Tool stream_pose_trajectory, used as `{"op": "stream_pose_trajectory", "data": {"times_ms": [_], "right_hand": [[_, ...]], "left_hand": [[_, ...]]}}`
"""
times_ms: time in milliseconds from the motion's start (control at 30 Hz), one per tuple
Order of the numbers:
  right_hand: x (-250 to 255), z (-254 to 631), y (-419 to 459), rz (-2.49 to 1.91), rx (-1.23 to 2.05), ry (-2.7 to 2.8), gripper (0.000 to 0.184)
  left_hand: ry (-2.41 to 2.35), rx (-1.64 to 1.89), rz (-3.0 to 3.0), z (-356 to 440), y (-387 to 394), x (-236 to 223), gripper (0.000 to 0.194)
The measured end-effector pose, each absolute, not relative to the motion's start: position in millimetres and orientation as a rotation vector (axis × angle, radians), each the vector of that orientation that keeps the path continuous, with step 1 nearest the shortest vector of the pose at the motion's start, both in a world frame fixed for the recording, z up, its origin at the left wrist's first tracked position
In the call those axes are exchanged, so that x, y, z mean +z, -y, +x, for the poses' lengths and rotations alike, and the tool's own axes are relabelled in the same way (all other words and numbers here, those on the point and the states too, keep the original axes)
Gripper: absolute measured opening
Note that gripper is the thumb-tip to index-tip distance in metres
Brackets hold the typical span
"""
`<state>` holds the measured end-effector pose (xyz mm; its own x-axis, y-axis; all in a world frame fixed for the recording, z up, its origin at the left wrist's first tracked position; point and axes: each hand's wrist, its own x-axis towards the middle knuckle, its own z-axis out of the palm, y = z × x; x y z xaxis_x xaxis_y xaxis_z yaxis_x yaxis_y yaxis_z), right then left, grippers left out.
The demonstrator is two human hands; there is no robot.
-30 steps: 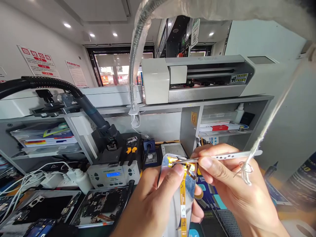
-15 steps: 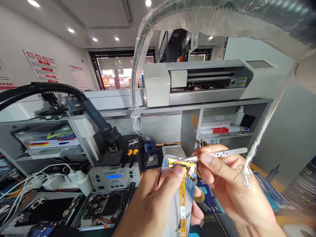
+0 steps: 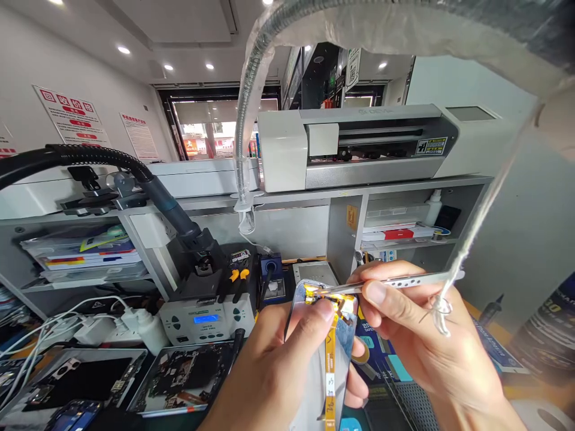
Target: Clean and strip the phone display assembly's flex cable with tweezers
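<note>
My left hand (image 3: 287,353) is wrapped round a phone screen panel (image 3: 309,383), its back side facing me. The left thumb presses near the panel's top end, over a yellow-orange flex cable (image 3: 331,353) that runs down the back. My right hand (image 3: 426,329) pinches a pair of metal tweezers (image 3: 399,281) with holes along the handle. The tweezers' tips reach the gold-coloured parts at the panel's top left, just above the left thumb. Whether the tips grip anything is too small to tell.
Left of my hands stands a soldering station (image 3: 204,320) with a lit display. Opened devices (image 3: 184,377) lie at the lower left beside white chargers and cables (image 3: 96,329). A bendy hose (image 3: 247,114) arches overhead, and a white string (image 3: 467,251) hangs before my right hand.
The tweezers have tilted a little flatter and their tips have shifted slightly left along the panel's top. The left hand keeps the same hold; the whole view has shifted slightly.
</note>
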<state>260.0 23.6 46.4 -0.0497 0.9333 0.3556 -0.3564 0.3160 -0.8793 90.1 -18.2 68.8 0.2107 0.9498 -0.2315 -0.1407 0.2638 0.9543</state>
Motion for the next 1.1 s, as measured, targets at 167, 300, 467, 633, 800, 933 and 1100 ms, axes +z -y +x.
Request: {"op": "stream_pose_trajectory", "data": {"times_ms": [167, 300, 467, 633, 800, 933, 1100], "right_hand": [[44.7, 258.8, -23.0, -0.637, 1.204, 1.180, 0.019], [47.6, 255.8, -25.1, -0.585, 1.299, 1.167, 0.014], [47.5, 256.4, -26.1, -0.545, 1.310, 1.168, 0.011], [46.8, 255.0, -21.8, -0.557, 1.262, 1.174, 0.012], [46.8, 254.3, -22.0, -0.613, 1.173, 1.174, 0.015], [42.1, 257.4, -25.2, -0.620, 1.161, 1.204, 0.019], [42.5, 257.7, -24.0, -0.601, 1.160, 1.236, 0.019]], "left_hand": [[-1.103, 0.994, 0.937, 92.4, 21.3, 74.5, 0.042], [-1.126, 0.963, 0.970, 90.8, 21.6, 72.6, 0.048], [-1.145, 0.918, 1.030, 89.3, 23.2, 69.6, 0.044], [-1.168, 0.932, 1.012, 90.5, 25.1, 71.5, 0.036], [-1.140, 0.977, 1.019, 92.4, 22.7, 67.5, 0.040], [-1.107, 1.014, 0.978, 92.4, 21.0, 61.3, 0.046], [-1.108, 1.016, 0.967, 94.4, 23.1, 64.8, 0.046]]}}
